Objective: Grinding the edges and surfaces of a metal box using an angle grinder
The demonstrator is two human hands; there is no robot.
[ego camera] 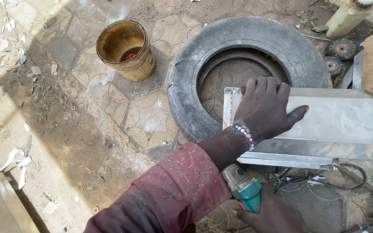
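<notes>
Left hand (266, 108) lies flat, fingers spread, on a sheet-metal box (342, 123) resting over a tyre (186, 86). Right hand (273, 215) grips a teal grinder (243, 187), fingers mostly hidden, probably clenched.

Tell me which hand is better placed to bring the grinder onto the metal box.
Right, probably. The right hand already grips the teal grinder just below the metal box. The left hand lies flat on the box over the tyre, steadying it.

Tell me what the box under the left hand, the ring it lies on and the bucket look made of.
Box: sheet metal, likely steel or aluminium; dull silver, folded edges. Ring: a rubber tyre, grey with dust, worn tread. Bucket: unclear, plastic or metal, coated in yellow-brown grime.
</notes>
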